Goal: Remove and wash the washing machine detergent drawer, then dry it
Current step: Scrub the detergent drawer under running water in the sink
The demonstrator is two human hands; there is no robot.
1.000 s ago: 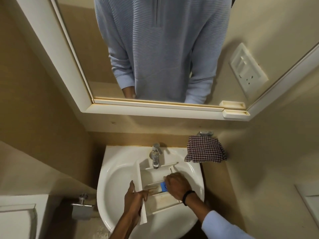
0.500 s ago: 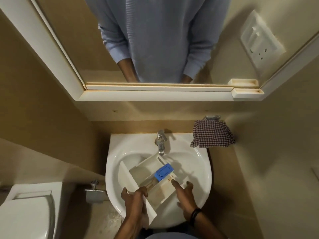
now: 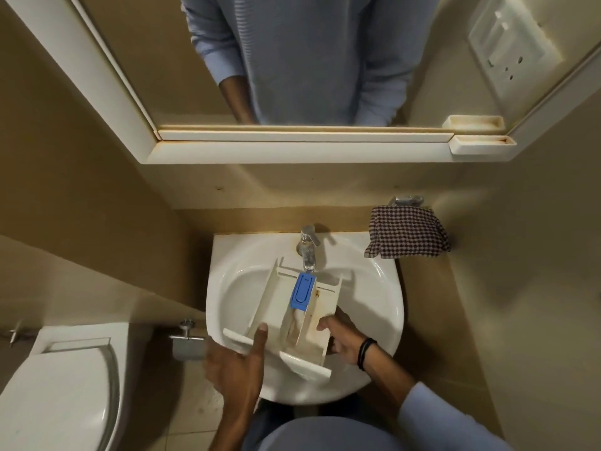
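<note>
From the head camera, a white sink (image 3: 234, 288) stands against a tan wall, its tap (image 3: 307, 247) at the back rim. The drawer (image 3: 273, 304) lies tilted inside the sink, its far end under the tap and its front panel over the sink's near rim. A blue cap (image 3: 303, 289) sits in its middle compartment, and brown stains mark the compartment to the right of that.

The right hand (image 3: 341, 340), with a dark wristband (image 3: 366, 353), grips the drawer's right wall, thumb on top and fingers curled round. The left hand (image 3: 237, 366) is blurred. One straight finger lies across the front panel, and I cannot tell whether the hand grips it.

A checked cloth (image 3: 406, 236) hangs just right of the sink. A framed mirror (image 3: 292, 60) hangs above the sink, and a toilet (image 3: 58, 385) stands to the sink's left.
</note>
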